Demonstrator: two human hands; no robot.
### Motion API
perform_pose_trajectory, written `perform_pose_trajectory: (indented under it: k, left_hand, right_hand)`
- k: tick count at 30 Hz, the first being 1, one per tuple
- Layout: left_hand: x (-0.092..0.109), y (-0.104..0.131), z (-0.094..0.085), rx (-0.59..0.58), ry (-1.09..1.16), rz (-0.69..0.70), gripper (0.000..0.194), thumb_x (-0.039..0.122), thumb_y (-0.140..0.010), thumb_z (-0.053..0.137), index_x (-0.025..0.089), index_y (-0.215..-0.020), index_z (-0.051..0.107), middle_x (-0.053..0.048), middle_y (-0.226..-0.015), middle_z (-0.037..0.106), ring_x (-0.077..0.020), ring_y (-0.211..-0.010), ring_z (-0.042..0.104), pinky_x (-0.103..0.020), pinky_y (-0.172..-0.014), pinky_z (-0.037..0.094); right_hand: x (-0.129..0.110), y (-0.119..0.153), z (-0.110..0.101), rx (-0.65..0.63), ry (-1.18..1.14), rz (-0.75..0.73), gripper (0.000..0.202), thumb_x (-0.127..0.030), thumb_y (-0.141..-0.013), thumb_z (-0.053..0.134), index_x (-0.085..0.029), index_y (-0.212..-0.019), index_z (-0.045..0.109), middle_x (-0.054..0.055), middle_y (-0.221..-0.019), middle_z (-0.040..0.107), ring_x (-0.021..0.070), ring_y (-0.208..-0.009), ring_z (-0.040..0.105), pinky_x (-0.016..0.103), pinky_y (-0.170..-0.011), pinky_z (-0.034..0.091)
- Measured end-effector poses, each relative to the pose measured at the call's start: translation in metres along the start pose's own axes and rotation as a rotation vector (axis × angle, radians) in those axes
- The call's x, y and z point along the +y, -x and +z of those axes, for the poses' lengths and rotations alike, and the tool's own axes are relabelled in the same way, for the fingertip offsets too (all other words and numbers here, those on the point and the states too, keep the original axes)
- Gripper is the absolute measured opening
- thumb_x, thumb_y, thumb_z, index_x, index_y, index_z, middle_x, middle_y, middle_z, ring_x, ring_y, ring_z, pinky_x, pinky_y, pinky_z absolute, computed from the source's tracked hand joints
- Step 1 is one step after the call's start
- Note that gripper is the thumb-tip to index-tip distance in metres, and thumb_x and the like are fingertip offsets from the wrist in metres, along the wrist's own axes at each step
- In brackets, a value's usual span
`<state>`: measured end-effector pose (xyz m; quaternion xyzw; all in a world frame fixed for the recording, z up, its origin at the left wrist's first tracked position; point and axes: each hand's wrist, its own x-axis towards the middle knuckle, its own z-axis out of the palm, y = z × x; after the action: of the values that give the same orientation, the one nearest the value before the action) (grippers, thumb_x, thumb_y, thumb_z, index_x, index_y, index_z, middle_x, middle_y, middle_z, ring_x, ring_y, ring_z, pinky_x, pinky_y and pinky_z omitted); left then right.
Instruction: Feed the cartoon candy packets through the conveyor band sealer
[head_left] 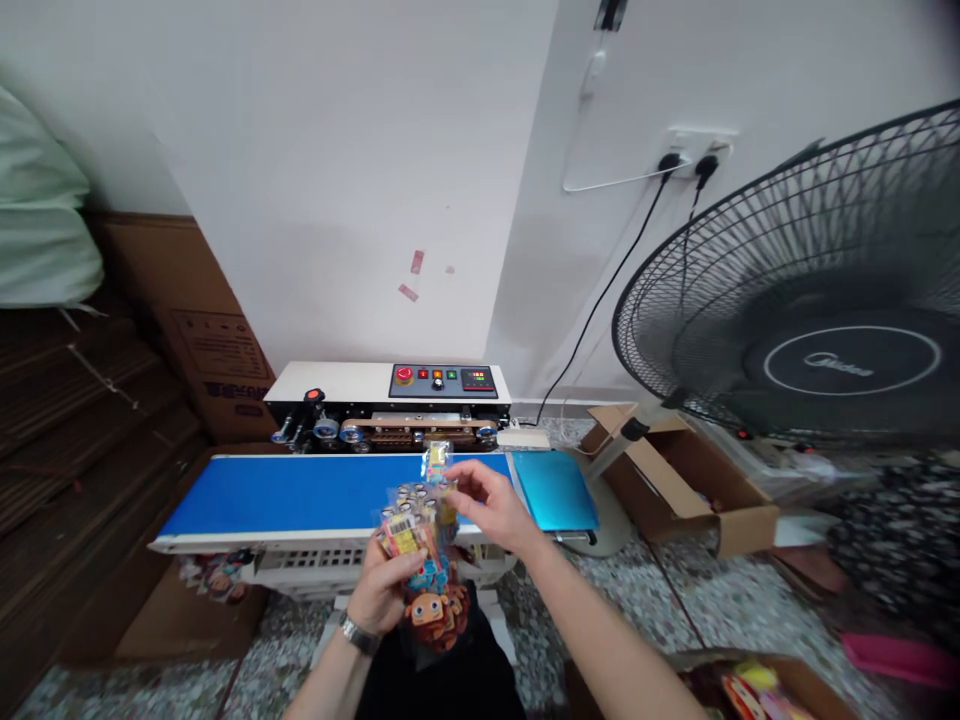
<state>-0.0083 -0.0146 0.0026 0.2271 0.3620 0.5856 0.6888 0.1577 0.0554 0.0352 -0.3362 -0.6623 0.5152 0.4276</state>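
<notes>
My left hand (379,590) is closed round a bunch of clear plastic packets (409,535) printed with cartoon figures and a barcode label. Below its thumb hangs a packet with a brown cartoon monkey (431,608). My right hand (487,502) has its thumb and fingers pinched at the right side of the bunch, on a packet's edge. Just beyond the fingers, a small clear packet (437,458) stands out over the blue conveyor belt (300,492), close to the band sealing machine (386,385). Whether it is joined to the bunch is hidden.
A large black fan (787,300) stands on the right, with an open cardboard box (675,480) beneath it. Another box (795,685) with colourful packets lies at lower right. Under the belt's left end is a cardboard box (172,615). Flattened cartons (82,430) are piled left.
</notes>
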Motion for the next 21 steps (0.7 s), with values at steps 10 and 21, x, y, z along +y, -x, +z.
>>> perform_pose_trajectory:
  k: [10,21]
  left_hand:
    - [-0.004,-0.001,-0.001,-0.007,0.084,0.002,0.032,0.015,-0.054,0.074,0.016,-0.083,0.063,-0.005,-0.071,0.070,-0.0194,-0.060,0.064,-0.036,-0.065,0.052]
    - [-0.008,0.003,-0.002,0.105,0.113,-0.092,0.028,0.014,-0.056,0.073,0.015,-0.082,0.060,-0.005,-0.070,0.070,-0.0223,-0.060,0.066,-0.036,-0.062,0.053]
  right_hand:
    - [0.016,0.020,0.018,0.079,-0.129,0.093,0.023,-0.038,-0.079,0.058,-0.020,-0.093,0.057,0.003,-0.091,0.062,0.0154,-0.084,0.057,0.027,-0.074,0.046]
    - [0.080,-0.002,-0.085,0.660,0.480,0.325,0.035,-0.043,-0.076,0.048,-0.016,-0.098,0.054,0.002,-0.068,0.064,0.0179,-0.063,0.059,0.027,-0.056,0.044]
